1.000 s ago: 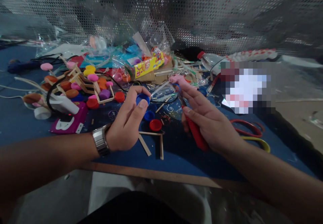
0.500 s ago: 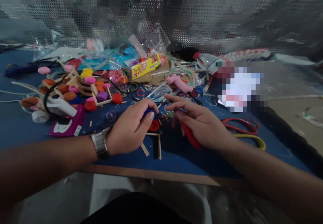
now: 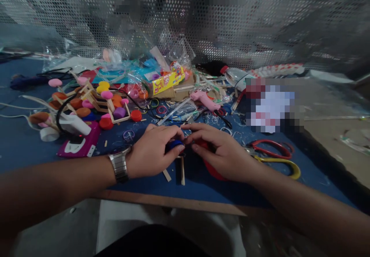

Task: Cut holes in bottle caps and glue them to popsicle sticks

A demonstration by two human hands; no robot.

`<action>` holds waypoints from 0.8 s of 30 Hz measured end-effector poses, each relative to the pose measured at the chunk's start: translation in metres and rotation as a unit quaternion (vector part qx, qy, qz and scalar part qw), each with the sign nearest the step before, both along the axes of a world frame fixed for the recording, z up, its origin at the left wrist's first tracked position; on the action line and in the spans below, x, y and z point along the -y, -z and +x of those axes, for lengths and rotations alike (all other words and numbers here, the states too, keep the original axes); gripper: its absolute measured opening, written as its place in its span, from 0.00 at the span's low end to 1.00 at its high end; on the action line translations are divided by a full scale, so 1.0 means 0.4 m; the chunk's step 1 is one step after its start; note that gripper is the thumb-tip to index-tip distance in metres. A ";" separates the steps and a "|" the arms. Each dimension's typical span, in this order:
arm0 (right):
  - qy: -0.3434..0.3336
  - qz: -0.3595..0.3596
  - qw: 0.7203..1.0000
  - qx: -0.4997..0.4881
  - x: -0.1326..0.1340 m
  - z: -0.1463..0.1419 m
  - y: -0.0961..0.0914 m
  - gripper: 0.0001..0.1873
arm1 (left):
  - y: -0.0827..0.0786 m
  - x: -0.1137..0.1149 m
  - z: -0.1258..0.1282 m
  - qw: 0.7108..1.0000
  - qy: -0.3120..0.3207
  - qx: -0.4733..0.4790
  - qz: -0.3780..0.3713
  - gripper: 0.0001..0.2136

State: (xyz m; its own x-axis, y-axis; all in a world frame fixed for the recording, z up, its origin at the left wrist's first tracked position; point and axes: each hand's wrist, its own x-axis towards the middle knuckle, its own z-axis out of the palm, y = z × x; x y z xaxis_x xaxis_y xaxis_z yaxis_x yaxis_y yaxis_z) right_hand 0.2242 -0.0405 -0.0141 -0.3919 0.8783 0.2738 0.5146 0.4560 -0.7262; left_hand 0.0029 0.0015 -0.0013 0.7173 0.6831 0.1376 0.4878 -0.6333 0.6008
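My left hand, with a metal watch on the wrist, pinches a blue bottle cap between thumb and fingers. Close by on the right is my right hand, its fingertips pressed together near the cap; whatever lies between them is too small to make out. A long red object shows under the right palm, apparently held there, its far end hidden by the fingers. Just below the hands, thin wooden sticks lie on the blue table.
A pink glue gun lies beyond my hands. On the left are a purple power socket and stick frames with colourful caps. A tool with red and yellow handles, a bottle and a yellow packet lie around.
My right hand has moved left and its fingertips have come together beside the blue cap. The left hand still holds the cap, now slightly lower. The view has shifted a little.
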 end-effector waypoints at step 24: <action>0.204 0.044 0.904 0.372 -0.232 0.093 -0.030 0.19 | 0.012 0.009 -0.011 0.999 0.017 0.043 -0.003 0.06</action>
State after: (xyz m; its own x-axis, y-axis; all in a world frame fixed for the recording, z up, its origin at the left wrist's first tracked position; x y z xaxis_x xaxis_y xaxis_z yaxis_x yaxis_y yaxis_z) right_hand 0.2614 0.0524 -0.0021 -0.1442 0.9790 0.1443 0.9845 0.1567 -0.0790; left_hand -0.0014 -0.0023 -0.0062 0.7258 0.6593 0.1960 0.4121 -0.6450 0.6435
